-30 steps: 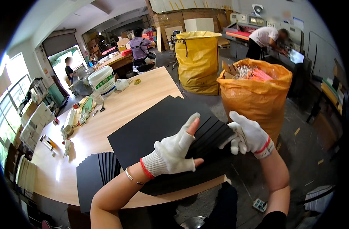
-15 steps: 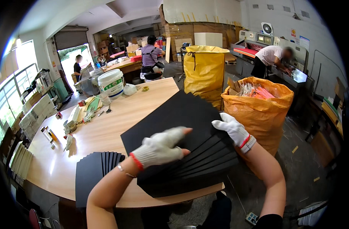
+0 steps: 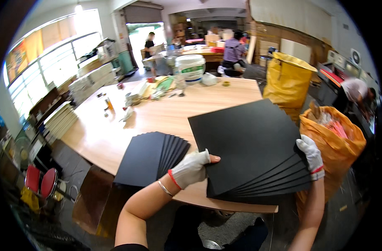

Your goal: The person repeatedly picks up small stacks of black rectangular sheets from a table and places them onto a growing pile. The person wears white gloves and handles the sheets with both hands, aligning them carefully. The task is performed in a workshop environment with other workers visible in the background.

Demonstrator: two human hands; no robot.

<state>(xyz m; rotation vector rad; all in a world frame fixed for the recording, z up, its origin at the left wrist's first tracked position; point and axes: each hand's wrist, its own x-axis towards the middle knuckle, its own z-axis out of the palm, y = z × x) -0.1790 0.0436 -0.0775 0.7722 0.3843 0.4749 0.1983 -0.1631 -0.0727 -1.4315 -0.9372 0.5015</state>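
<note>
A fanned stack of black boards [image 3: 245, 142] is between my two hands at the table's near right side. My left hand [image 3: 194, 168], in a white knit glove with the thumb tip bare, is closed on the stack's left edge, thumb on top. At the right edge my right hand [image 3: 311, 154], gloved too, grips the boards; its fingers underneath are hidden. Along the near edge the boards spread out in steps. A second fanned pile of black boards [image 3: 141, 159] lies on the table to the left of my left hand.
The wooden table [image 3: 166, 113] carries a white bucket [image 3: 190, 69], a tape roll [image 3: 226, 83] and small clutter at its far side. Yellow [image 3: 289, 83] and orange [image 3: 333, 142] sacks stand to the right. Red chairs [image 3: 49, 182] are at left; several people work farther off.
My view has turned left. My left hand has gone from above the boards to their left edge and closed there. The held stack looks thinner; my right hand stays at its right edge.
</note>
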